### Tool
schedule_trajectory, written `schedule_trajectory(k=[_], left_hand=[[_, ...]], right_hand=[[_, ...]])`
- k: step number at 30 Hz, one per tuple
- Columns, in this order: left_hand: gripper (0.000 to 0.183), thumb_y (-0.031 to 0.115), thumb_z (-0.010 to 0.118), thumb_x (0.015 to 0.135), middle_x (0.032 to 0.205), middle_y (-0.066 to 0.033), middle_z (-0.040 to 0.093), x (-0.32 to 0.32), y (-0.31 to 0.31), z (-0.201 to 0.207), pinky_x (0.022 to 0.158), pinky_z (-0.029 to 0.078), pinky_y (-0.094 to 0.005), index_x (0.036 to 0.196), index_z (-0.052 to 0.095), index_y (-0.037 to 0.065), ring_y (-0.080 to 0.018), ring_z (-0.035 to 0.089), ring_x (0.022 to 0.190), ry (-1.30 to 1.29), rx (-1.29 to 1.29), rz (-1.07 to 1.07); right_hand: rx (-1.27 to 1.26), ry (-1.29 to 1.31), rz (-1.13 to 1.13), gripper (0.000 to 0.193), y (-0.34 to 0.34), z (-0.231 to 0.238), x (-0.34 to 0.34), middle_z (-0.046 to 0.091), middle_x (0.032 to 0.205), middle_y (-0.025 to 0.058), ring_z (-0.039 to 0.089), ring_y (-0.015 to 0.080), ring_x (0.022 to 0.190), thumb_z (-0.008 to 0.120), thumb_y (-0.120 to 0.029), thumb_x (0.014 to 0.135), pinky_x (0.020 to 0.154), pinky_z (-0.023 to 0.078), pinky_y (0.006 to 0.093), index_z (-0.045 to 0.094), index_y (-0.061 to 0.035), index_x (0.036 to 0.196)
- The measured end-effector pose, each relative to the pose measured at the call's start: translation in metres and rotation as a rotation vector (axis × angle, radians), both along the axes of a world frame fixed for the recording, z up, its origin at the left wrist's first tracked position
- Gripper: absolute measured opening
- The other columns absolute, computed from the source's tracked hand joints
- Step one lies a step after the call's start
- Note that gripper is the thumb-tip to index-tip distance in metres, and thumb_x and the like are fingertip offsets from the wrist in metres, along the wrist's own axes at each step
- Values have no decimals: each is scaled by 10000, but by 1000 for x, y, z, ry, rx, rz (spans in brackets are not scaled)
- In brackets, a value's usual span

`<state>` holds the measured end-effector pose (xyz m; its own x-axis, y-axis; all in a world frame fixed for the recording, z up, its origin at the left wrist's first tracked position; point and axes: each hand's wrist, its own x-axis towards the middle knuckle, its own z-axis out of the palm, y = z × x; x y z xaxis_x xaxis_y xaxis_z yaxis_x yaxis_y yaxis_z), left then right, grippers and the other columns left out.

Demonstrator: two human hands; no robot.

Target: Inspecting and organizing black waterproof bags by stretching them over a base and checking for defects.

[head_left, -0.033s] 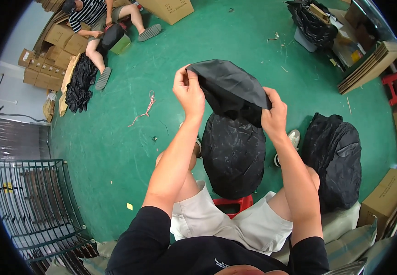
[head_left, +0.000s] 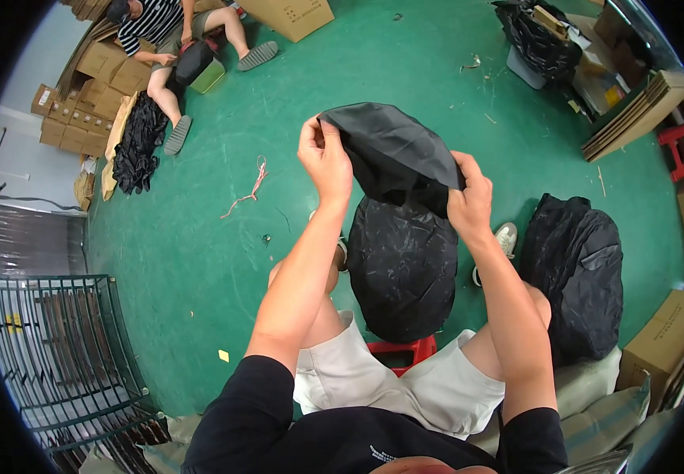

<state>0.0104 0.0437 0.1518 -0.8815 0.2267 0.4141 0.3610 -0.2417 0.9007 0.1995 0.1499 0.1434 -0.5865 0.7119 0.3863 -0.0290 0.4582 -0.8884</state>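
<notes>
Both hands up, left hand [head_left: 324, 154] and right hand [head_left: 472, 201] pinching black fabric piece [head_left: 393, 150] taut above black bag [head_left: 403, 265]; no change.

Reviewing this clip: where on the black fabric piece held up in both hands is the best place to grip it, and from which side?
Probably at its two upper edge corners, one from each side, as now: the left hand pinches the top-left edge and the right hand the right edge of the black fabric piece. It is limp and creased, so spread edge grips likely keep it open above the black bundle between the knees.
</notes>
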Motion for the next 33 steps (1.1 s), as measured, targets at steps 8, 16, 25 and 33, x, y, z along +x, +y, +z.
schedule_trajectory(k=[8, 16, 25, 33], left_hand=[[332, 243, 541, 1006, 686, 90, 441, -18, -8, -8, 541, 279, -250, 738, 545, 46, -31, 327, 643, -95, -81, -289], [195, 162, 765, 828, 778, 46, 597, -24, -27, 26, 650, 406, -205, 870, 621, 38, -30, 517, 730, -184, -229, -655], [214, 175, 591, 947, 840, 34, 650, -30, -28, 7, 745, 429, -225, 938, 697, -11, -54, 546, 773, -214, -176, -574], [287, 240, 562, 967, 858, -13, 692, -25, -32, 0, 741, 450, -242, 866, 700, 9, -82, 588, 764, -407, -180, -826]], right_hand=[[-293, 95, -85, 245, 21, -17, -6, 638, 867, 26, 564, 107, 832, 490, 83, 822, 796, 453, 249, 619, 27, 1023], [-590, -95, 250, 81, 38, -7, 8, 587, 777, -32, 508, 56, 738, 575, -83, 913, 662, 402, 231, 619, -14, 904], [-376, -183, 102, 162, 50, -32, 11, 622, 794, 0, 554, 94, 748, 616, -98, 858, 704, 448, 269, 646, -6, 988], [-146, -77, 5, 314, 32, -19, 2, 688, 922, 52, 631, 162, 886, 518, 41, 792, 804, 487, 295, 648, -10, 1073]])
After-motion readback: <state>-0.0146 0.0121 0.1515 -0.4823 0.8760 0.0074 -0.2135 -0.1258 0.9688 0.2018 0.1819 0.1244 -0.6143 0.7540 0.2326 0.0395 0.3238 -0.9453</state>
